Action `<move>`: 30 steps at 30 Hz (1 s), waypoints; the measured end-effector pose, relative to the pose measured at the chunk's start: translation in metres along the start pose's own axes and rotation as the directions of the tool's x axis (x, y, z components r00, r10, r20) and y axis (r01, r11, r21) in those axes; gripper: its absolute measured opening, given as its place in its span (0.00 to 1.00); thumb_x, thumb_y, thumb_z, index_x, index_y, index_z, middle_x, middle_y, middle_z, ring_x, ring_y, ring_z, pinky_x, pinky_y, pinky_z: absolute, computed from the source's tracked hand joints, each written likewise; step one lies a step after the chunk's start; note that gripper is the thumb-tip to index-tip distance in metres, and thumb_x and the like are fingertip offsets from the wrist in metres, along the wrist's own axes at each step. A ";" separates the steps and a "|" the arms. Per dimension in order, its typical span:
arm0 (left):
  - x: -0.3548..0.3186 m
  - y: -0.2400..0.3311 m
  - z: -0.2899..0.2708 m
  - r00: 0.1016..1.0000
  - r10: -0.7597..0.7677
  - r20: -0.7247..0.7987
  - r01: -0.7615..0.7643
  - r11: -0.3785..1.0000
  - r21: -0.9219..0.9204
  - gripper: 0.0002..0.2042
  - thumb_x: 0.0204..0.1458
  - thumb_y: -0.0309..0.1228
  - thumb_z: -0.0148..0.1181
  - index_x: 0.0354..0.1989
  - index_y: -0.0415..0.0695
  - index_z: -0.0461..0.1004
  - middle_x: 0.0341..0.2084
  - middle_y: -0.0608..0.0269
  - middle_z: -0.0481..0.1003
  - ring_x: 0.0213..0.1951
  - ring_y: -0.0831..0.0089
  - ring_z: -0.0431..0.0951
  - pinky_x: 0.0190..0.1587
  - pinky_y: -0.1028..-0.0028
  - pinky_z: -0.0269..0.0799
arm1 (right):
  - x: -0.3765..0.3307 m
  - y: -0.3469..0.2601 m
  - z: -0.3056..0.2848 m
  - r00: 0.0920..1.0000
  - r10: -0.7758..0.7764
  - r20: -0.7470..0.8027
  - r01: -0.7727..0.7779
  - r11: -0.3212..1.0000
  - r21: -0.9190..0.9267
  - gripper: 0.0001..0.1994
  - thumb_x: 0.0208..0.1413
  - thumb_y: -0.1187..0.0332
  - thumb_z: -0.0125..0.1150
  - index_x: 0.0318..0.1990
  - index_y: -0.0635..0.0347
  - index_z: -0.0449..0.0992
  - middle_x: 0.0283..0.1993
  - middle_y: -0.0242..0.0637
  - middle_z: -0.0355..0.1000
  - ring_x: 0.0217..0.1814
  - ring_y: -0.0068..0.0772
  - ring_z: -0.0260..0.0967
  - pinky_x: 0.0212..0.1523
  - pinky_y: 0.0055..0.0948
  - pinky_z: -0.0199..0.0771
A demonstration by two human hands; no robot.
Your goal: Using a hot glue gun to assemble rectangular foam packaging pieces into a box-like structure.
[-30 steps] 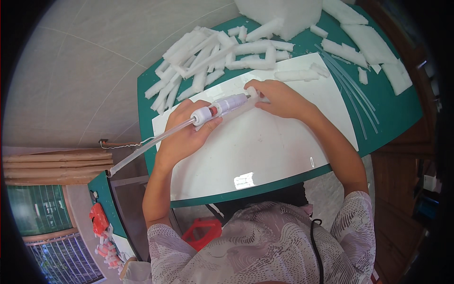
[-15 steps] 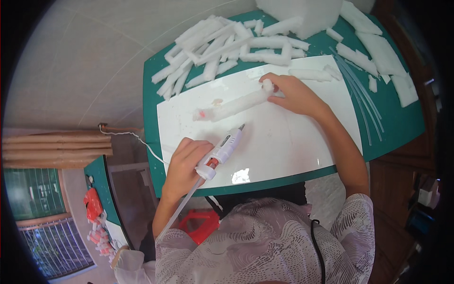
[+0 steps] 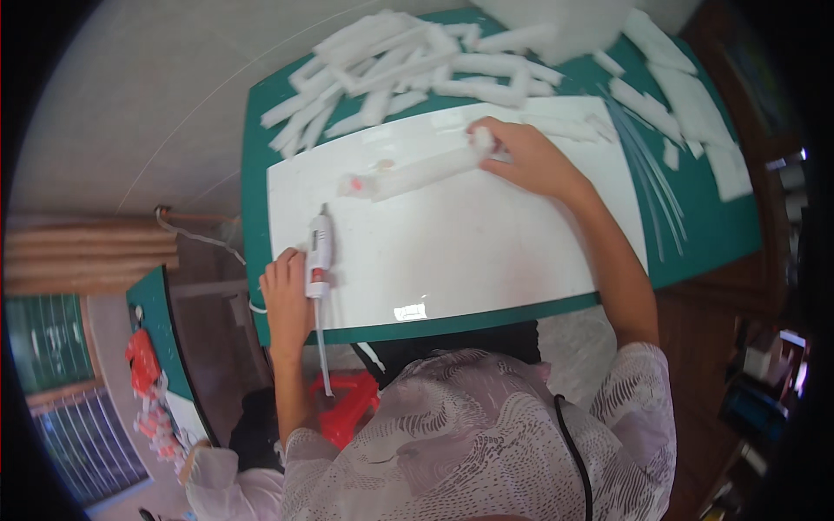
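Note:
On the left of the white board [image 3: 452, 260], my left hand [image 3: 288, 295] is closed at the handle side of a white hot glue gun [image 3: 319, 252]. The gun's nozzle points away from me, and a clear glue stick [image 3: 323, 347] trails from its back end over the table edge. My hand hides the handle. A long white foam strip [image 3: 426, 176] lies slantwise across the board, with a pink spot near its left end. My right hand [image 3: 526, 161] pinches the strip's right end, which is slightly blurred, between thumb and fingers.
White foam strips and frames [image 3: 382, 65] are heaped along the far side of the green table [image 3: 708, 230]. Thin clear glue sticks [image 3: 651, 174] and larger foam pieces [image 3: 686, 95] lie at right. A red stool [image 3: 347, 408] stands below; another person's sleeve [image 3: 230, 486] shows at lower left.
My left hand has moved left with the glue gun, turning its nozzle from slanting right to straight away from me. My right hand keeps its hold on the strip. The whole view has shifted somewhat.

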State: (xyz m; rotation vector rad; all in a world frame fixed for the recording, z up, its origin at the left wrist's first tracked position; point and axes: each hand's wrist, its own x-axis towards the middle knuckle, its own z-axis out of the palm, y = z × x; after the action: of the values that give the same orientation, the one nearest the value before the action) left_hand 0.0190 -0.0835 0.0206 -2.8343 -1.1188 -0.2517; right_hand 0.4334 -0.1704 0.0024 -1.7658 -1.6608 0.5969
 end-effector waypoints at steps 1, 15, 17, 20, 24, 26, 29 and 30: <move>0.001 -0.002 -0.003 1.000 0.029 0.000 -0.029 0.999 -0.014 0.18 0.56 0.30 0.59 0.53 0.38 0.70 0.52 0.52 0.71 0.51 0.53 0.69 0.52 0.59 0.62 | -0.001 0.001 0.003 1.000 0.026 -0.018 -0.026 1.000 -0.008 0.21 0.54 0.70 0.67 0.56 0.53 0.72 0.47 0.42 0.77 0.44 0.43 0.74 0.47 0.36 0.74; 0.120 0.088 -0.121 0.913 0.409 -0.008 -0.376 0.831 -0.410 0.13 0.49 0.17 0.60 0.44 0.39 0.76 0.40 0.48 0.78 0.43 0.49 0.77 0.48 0.60 0.72 | -0.003 0.004 0.002 0.998 -0.055 -0.021 0.054 0.998 -0.016 0.21 0.52 0.71 0.67 0.55 0.57 0.71 0.44 0.49 0.76 0.47 0.49 0.74 0.48 0.39 0.73; 0.161 0.130 -0.117 0.760 0.645 -0.082 -0.612 0.666 -0.426 0.11 0.51 0.20 0.60 0.43 0.40 0.76 0.38 0.48 0.77 0.42 0.49 0.77 0.46 0.60 0.72 | -0.006 0.002 -0.006 1.000 -0.023 0.006 0.023 1.000 -0.013 0.20 0.52 0.71 0.67 0.53 0.58 0.72 0.45 0.48 0.76 0.49 0.50 0.74 0.50 0.40 0.73; 0.220 0.190 -0.095 0.575 0.816 -0.060 -0.763 0.508 -0.399 0.09 0.54 0.24 0.59 0.43 0.40 0.75 0.40 0.51 0.77 0.43 0.55 0.77 0.47 0.62 0.73 | -0.001 0.018 0.011 0.983 -0.147 -0.106 0.150 0.988 0.021 0.20 0.51 0.69 0.68 0.52 0.59 0.73 0.48 0.47 0.76 0.52 0.50 0.73 0.54 0.40 0.72; 0.276 0.261 -0.032 0.587 0.770 0.252 -0.732 0.637 -0.242 0.11 0.56 0.28 0.57 0.46 0.41 0.75 0.44 0.51 0.76 0.48 0.56 0.76 0.50 0.59 0.72 | 0.001 0.001 0.001 0.998 0.044 0.051 -0.046 0.998 0.038 0.22 0.57 0.61 0.64 0.58 0.58 0.72 0.59 0.44 0.70 0.63 0.42 0.66 0.63 0.39 0.65; 0.289 0.282 -0.009 0.585 0.761 0.281 -0.747 0.640 -0.177 0.13 0.55 0.27 0.57 0.49 0.41 0.74 0.44 0.51 0.76 0.48 0.55 0.77 0.50 0.59 0.73 | 0.008 0.000 0.002 0.957 0.173 0.232 -0.162 0.985 -0.067 0.24 0.61 0.58 0.60 0.62 0.55 0.70 0.66 0.43 0.66 0.69 0.38 0.62 0.67 0.38 0.61; 0.293 0.307 0.005 0.560 0.759 0.331 -0.777 0.621 -0.108 0.13 0.53 0.25 0.56 0.48 0.41 0.73 0.42 0.50 0.77 0.45 0.55 0.79 0.46 0.58 0.75 | 0.007 0.018 0.019 0.996 0.052 0.070 -0.055 0.997 0.047 0.25 0.63 0.55 0.58 0.64 0.55 0.69 0.67 0.42 0.65 0.71 0.36 0.60 0.69 0.37 0.57; 0.294 0.312 0.008 0.549 0.757 0.355 -0.784 0.613 -0.094 0.12 0.52 0.23 0.55 0.46 0.41 0.73 0.40 0.49 0.78 0.43 0.55 0.81 0.43 0.57 0.77 | 0.003 0.016 0.022 0.998 0.040 -0.041 -0.036 0.995 0.098 0.26 0.58 0.58 0.63 0.62 0.56 0.69 0.64 0.44 0.68 0.68 0.41 0.62 0.68 0.38 0.59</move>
State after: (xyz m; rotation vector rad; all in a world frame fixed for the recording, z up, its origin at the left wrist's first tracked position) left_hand 0.4446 -0.1128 0.0608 -3.0255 0.2256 0.3973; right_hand 0.4293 -0.1641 -0.0239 -1.7314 -1.5462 0.6417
